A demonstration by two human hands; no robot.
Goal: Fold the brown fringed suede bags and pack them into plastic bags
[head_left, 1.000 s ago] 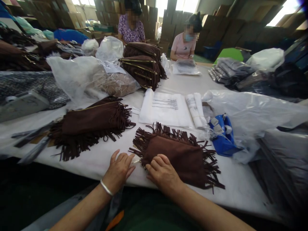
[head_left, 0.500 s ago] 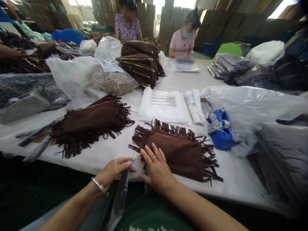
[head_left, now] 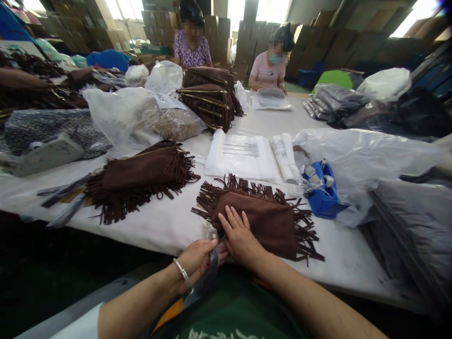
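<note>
Our right hand (head_left: 240, 235) lies flat with fingers spread on the near left corner of the brown fringed pouch (head_left: 268, 223), pressing it onto the white counter (head_left: 169, 226). Our left hand (head_left: 197, 259), a bangle at its wrist, sits just left of the pouch at the counter's near edge, its fingers closed in a pinch on a clear plastic sleeve (head_left: 210, 268) that hangs down over the edge and touches the pouch's corner.

Left of the pouch, well apart, lies a stack of fringed pouches (head_left: 141, 181) of the same brown. Just beyond the pouch lies a flat pile of white bags (head_left: 242, 157) beside a rolled white bundle (head_left: 286, 157). To the pouch's right, near its fringe, sits a blue bag (head_left: 323, 197) under crumpled clear plastic (head_left: 370, 160). Far beyond it, two other people (head_left: 270, 66) sit at the counter's far end.
</note>
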